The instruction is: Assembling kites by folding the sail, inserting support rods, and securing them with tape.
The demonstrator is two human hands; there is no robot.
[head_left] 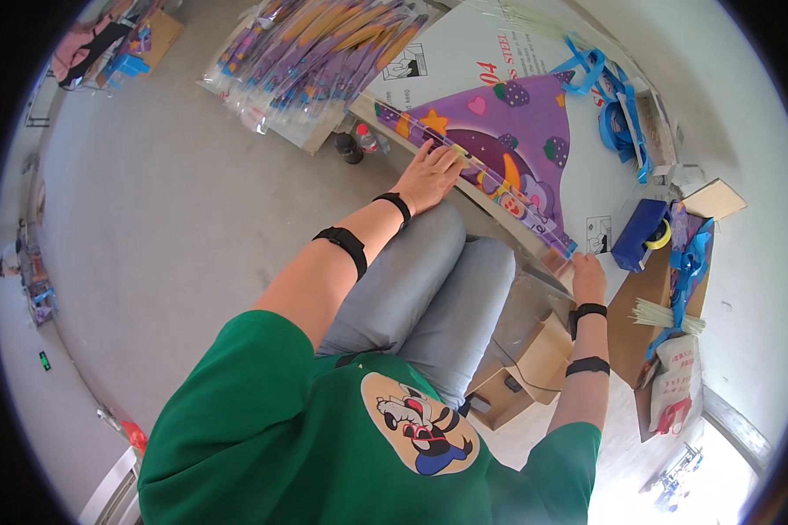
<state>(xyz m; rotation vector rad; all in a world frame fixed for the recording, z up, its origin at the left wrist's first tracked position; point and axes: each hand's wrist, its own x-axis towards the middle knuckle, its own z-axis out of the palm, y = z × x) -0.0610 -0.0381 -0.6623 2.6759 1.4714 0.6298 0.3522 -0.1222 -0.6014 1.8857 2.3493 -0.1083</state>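
Note:
A purple triangular kite [499, 105] printed with stars, berries and a cartoon figure lies spread on a printed cardboard sheet in front of me. Along its near edge runs a folded strip in a clear plastic sleeve [515, 206]. My left hand [429, 178] rests on this strip near its middle, fingers stretched out and lying over it. At the strip's right end, my right hand [588, 278] is closed, pinching the clear plastic by the blue tip. The thumb and fingertips there are partly hidden.
Packed kites [324, 52] are piled at the far left. Blue ribbon [617, 127] lies at the right, by a blue tape dispenser [641, 234]. Thin white rods [665, 317] stick from a cardboard box. Dark [348, 149] and red-capped bottles [365, 136] stand beside the table; an open carton [521, 372] is by my legs.

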